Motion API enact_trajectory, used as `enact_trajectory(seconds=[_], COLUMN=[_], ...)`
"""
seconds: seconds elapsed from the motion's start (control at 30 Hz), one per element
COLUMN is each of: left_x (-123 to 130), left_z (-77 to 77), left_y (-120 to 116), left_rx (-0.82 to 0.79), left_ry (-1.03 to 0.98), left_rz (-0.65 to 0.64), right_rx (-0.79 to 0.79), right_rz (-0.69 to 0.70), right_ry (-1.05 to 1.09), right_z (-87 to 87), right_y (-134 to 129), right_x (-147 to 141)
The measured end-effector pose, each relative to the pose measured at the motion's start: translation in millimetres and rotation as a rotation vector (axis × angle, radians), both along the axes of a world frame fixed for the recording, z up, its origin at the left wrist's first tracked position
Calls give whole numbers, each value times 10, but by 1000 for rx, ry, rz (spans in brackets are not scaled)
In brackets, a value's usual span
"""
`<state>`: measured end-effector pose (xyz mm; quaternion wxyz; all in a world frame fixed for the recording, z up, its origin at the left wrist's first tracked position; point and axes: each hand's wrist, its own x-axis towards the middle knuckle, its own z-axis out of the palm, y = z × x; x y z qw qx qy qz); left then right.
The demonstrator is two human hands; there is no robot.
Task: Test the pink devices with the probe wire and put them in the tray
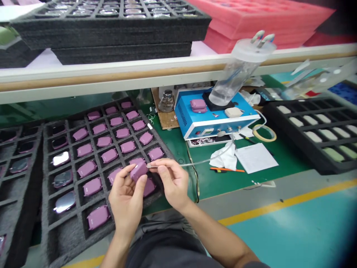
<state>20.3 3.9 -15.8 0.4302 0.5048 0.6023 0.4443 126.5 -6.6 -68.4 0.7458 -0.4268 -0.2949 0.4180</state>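
Note:
Between thumb and fingers, my left hand grips a purple watch case, held above the foam tray. My right hand pinches the nozzle end of a clear air tube, its tip at the case's right side; whether it touches I cannot tell. The tube runs back toward a blue control box. Below my hands lies a dark grey foam tray with purple cases in many pockets and shiny-faced ones along its left column.
A clear cylinder stands on the blue box, near a small glass bottle. White tissue, paper and a tape roll lie rightward. Another black tray holds pale cases. Overhead, a shelf edge crosses the view.

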Motion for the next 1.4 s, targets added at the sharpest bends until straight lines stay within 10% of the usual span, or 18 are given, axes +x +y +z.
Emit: enact_trajectory(seconds=[1.4], left_x=[-1], left_z=[-12], left_y=[1], left_rx=[35], left_ry=[2], left_rz=[-26], right_rx=[2], right_rz=[20], right_ry=[64], right_z=[-26], right_y=[-20], right_x=[-14])
